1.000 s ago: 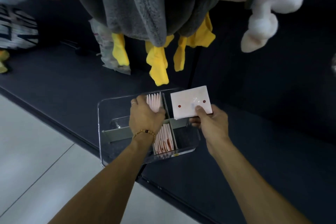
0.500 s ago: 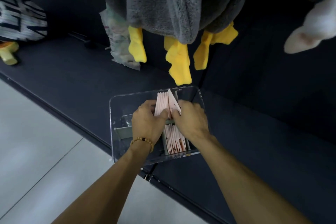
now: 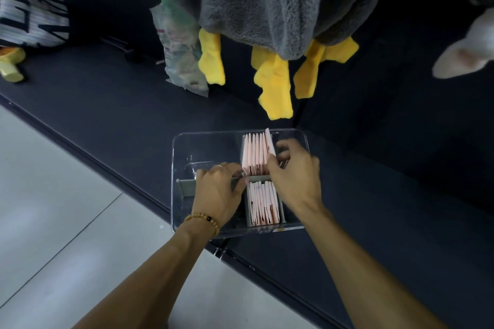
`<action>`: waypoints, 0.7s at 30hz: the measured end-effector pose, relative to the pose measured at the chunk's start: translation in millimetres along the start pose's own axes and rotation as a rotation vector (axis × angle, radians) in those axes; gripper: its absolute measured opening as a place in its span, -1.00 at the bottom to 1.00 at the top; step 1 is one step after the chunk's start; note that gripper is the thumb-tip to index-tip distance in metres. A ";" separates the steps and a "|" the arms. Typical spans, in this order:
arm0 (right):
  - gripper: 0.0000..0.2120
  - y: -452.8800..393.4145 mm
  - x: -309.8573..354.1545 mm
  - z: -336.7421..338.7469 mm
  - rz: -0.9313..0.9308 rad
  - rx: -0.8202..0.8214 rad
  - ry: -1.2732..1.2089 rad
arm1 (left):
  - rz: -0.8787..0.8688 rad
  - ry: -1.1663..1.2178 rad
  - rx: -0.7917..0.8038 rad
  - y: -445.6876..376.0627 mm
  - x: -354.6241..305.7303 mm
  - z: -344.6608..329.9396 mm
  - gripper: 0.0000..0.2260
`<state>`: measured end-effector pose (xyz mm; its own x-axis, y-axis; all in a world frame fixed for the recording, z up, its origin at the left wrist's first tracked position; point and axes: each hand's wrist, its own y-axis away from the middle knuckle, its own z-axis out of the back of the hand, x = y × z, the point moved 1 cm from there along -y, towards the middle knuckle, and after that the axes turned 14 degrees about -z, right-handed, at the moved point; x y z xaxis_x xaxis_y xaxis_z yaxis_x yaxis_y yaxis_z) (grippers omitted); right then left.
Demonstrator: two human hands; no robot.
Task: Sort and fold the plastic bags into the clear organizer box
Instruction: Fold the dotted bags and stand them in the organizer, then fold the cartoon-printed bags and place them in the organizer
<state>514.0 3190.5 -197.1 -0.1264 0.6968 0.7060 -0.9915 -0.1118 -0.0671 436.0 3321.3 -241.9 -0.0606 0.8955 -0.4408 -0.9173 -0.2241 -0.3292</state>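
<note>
Pink folded bag pinched by right hand; left hand grips grey divider

The left hand covers part of the grey divider in the clear organizer box, and its fingertips are tucked out of sight against the back row of folded bags. The right hand hides the compartment beneath it; whether its fingers pinch the outermost bag cannot be told. The grey plush and pale plush above are cut off by the top edge. Print on the crinkled packet is too blurred to read.
</note>
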 end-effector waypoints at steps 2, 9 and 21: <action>-0.81 -0.7 -6.5 0.7 0.047 -0.052 -0.003 | -0.009 0.007 0.000 -3.1 -4.1 -3.8 -0.93; -0.81 -9.4 -16.9 3.3 0.044 0.024 0.077 | -0.001 0.062 0.030 -23.3 -22.1 -14.0 -0.91; -0.77 55.2 -112.9 150.3 -0.439 -0.142 -0.391 | 0.405 1.055 -0.174 33.9 -156.0 -21.8 -0.92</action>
<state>478.3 2999.2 -174.6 0.2904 0.3410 0.8941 -0.9462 0.2414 0.2153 422.9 3165.6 -202.5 0.0972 -0.0051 -0.9953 -0.8336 -0.5467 -0.0786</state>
